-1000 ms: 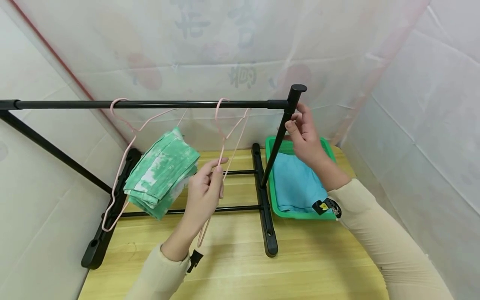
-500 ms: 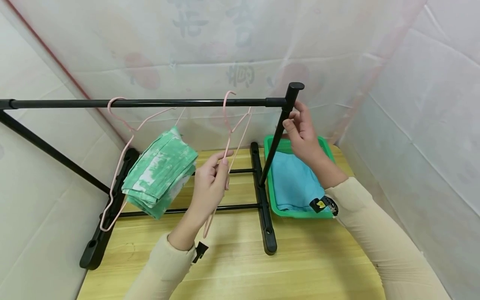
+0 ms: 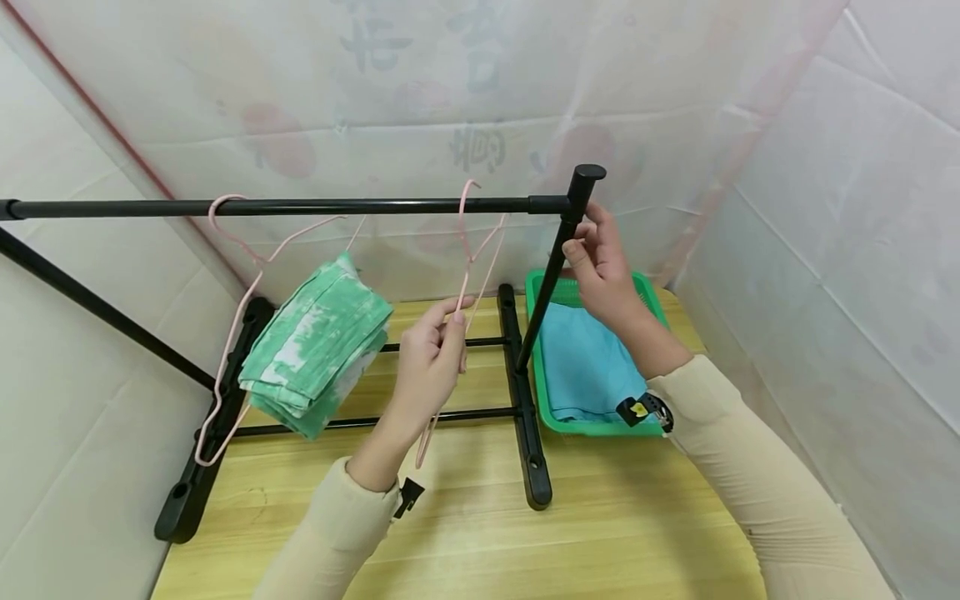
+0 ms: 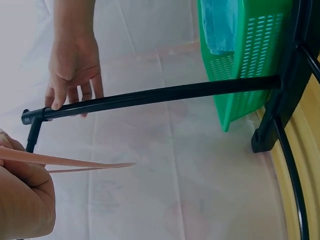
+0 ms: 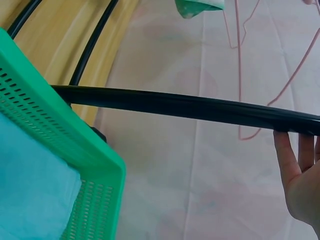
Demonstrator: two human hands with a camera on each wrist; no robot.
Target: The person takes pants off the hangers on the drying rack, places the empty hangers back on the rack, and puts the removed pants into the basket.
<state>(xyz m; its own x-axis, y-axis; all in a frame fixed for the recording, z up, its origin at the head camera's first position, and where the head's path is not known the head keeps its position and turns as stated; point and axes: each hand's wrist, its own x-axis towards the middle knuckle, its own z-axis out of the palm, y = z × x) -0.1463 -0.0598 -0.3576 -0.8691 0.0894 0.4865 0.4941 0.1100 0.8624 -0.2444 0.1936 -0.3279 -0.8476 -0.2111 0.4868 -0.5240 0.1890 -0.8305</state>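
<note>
My left hand (image 3: 427, 354) pinches a pink clothes hanger (image 3: 468, 254) by its side, between thumb and fingers. The hook rises above the black top bar (image 3: 360, 207) of a clothes rack; whether it rests on the bar, I cannot tell. My right hand (image 3: 609, 279) holds the rack's right post (image 3: 553, 267) just under the top, thumb on one side and fingers on the other. In the right wrist view, fingertips (image 5: 281, 142) touch that post (image 5: 175, 106). Further left, a second pink hanger (image 3: 238, 312) hangs on the bar with a green-and-white folded cloth (image 3: 318, 337).
A green plastic basket (image 3: 592, 428) with a folded blue cloth (image 3: 588, 367) stands right of the rack, under my right forearm. The rack's black feet (image 3: 534, 458) stand on a wooden table (image 3: 480, 542). Pale sheets (image 3: 675, 100) enclose the back and sides.
My left hand has moved right and slightly up with the hanger, and the hook now sits higher against the bar. My right hand keeps its hold on the post.
</note>
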